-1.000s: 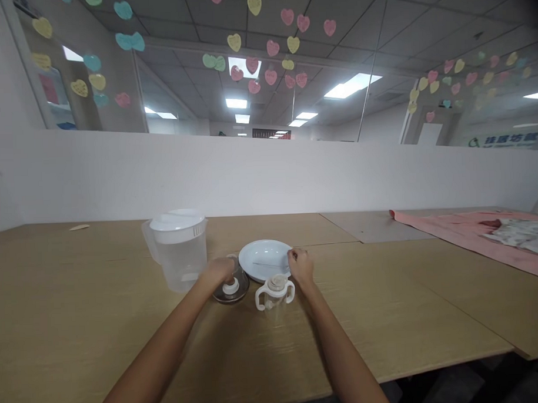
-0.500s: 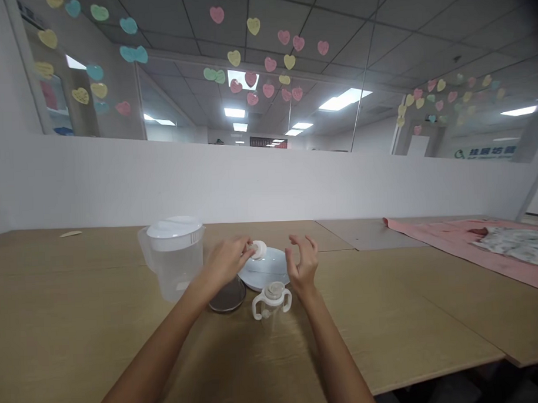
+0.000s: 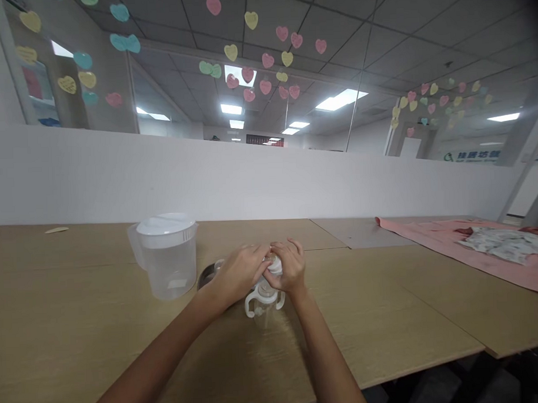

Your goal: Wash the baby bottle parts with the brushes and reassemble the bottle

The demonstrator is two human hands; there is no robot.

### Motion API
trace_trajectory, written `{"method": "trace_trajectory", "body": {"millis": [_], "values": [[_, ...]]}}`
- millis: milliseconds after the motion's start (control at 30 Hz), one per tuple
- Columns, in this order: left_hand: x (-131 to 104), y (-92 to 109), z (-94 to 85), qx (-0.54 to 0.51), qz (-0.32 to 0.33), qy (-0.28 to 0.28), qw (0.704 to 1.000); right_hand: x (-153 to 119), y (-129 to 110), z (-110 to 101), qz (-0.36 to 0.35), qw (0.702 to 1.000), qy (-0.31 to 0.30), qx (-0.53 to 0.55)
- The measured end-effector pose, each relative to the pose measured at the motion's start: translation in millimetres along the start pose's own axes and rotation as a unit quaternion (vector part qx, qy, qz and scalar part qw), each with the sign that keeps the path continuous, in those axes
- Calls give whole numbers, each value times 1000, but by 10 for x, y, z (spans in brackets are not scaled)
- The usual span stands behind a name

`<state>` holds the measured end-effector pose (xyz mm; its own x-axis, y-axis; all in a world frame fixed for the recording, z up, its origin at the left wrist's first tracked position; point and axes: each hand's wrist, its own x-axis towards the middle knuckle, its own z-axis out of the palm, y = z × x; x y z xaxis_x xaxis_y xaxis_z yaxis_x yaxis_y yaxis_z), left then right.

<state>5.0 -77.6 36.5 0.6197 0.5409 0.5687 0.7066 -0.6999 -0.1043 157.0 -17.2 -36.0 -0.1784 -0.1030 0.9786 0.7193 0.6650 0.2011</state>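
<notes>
My left hand (image 3: 242, 270) and my right hand (image 3: 289, 265) meet over the middle of the table, fingers closed around a small white bottle collar (image 3: 275, 266) with a clear part at its centre. The fingers cover much of it. Just below stands a clear baby bottle (image 3: 264, 310), upright and without a top, with two white handles (image 3: 250, 302) around its neck. Behind my left hand, the edge of a dark metal dish (image 3: 201, 277) shows, with a small clear piece (image 3: 218, 264) at it. The pale plate behind the hands is almost wholly hidden.
A translucent lidded pitcher (image 3: 169, 258) stands to the left on the wooden table (image 3: 365, 315). Toward the right lie a pink cloth (image 3: 411, 237) and a patterned garment (image 3: 509, 243). A low white wall (image 3: 250, 178) runs along the back, with glass above it.
My right hand has moved left and closed on the white collar beside my left hand, which held it alone before. The view has turned slightly right.
</notes>
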Motion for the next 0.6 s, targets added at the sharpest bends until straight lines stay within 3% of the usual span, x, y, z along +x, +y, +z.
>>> {"method": "trace_trajectory", "body": {"millis": [100, 267, 467, 600], "values": [[-24, 120, 33, 70, 60, 25, 995, -51, 110, -42, -58, 997, 49, -14], [-151, 283, 79, 145, 192, 153, 958, -83, 223, -144, -134, 985, 103, -44], [-450, 356, -123, 187, 224, 217, 931, -43, 157, -100, -232, 968, 91, 5], [-465, 245, -93, 123, 205, 197, 951, -116, 188, -98, -209, 975, 72, 5]]}}
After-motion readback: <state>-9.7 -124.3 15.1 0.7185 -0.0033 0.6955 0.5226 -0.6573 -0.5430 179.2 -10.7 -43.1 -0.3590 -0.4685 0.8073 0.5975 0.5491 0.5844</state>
